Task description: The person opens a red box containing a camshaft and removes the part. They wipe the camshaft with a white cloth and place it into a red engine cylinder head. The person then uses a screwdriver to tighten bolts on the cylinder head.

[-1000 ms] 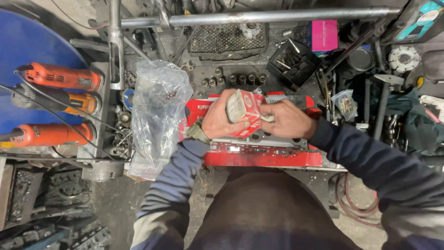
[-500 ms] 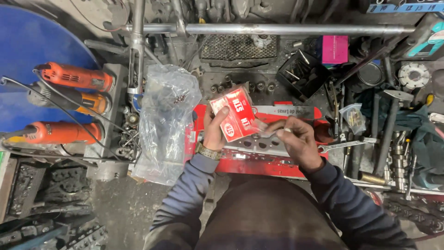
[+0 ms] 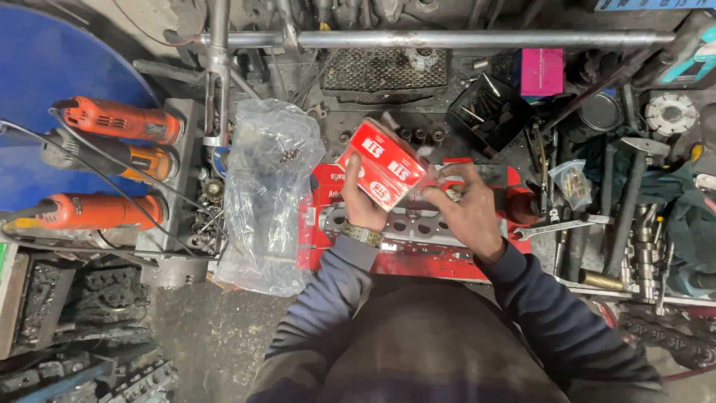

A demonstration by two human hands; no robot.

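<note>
My left hand point(image 3: 363, 200) grips a small red and white cardboard box point(image 3: 387, 162) from below, holding it tilted above a flat red package point(image 3: 317, 246). My right hand point(image 3: 468, 211) is at the box's right end, with its fingers on the end flap. A grey metal gasket point(image 3: 418, 224) lies on the red package, partly hidden by both hands. A watch strap sits on my left wrist.
A crumpled clear plastic bag point(image 3: 265, 194) lies left of the package. Three orange angle grinders point(image 3: 112, 160) rest against a blue disc at the left. A black bin of bits point(image 3: 492, 112), a pink box point(image 3: 542, 71), a spanner point(image 3: 559, 226) and assorted metal parts crowd the right.
The box has been raised and turned from upright in both hands to tilted in my left hand. My right hand has shifted to its right end.
</note>
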